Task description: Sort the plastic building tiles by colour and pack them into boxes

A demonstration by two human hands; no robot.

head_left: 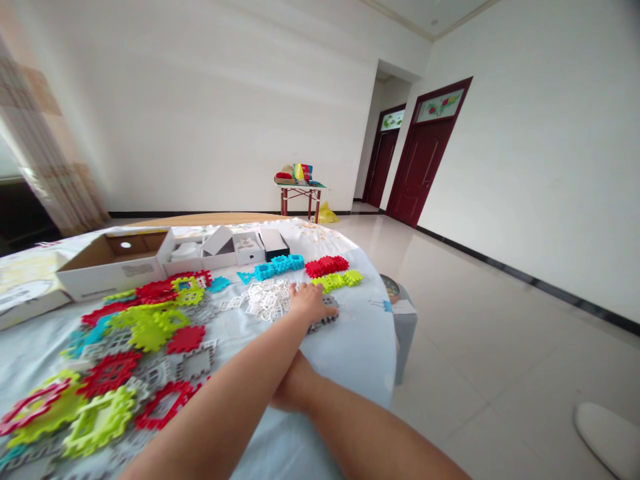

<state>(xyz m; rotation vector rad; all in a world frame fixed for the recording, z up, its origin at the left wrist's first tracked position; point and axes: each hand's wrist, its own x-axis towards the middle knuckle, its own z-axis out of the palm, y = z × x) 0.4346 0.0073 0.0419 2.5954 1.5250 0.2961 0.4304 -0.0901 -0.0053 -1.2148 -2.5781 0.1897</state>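
My left hand reaches over the table with its fingers apart, at the right edge of a heap of small white plastic pieces. Its thumb side is over a group of grey toothed building pieces, partly covered by the hand. Crossing beneath the left forearm is my right hand; its fingers are hidden there. Beyond the left hand lie a row of lime-green pieces, a row of red pieces and a row of blue pieces.
Mixed toothed panels in red, green, grey and blue spread across the table's left. Behind them stand an open cardboard box and several small white boxes. A grey stool stands by the table's right edge.
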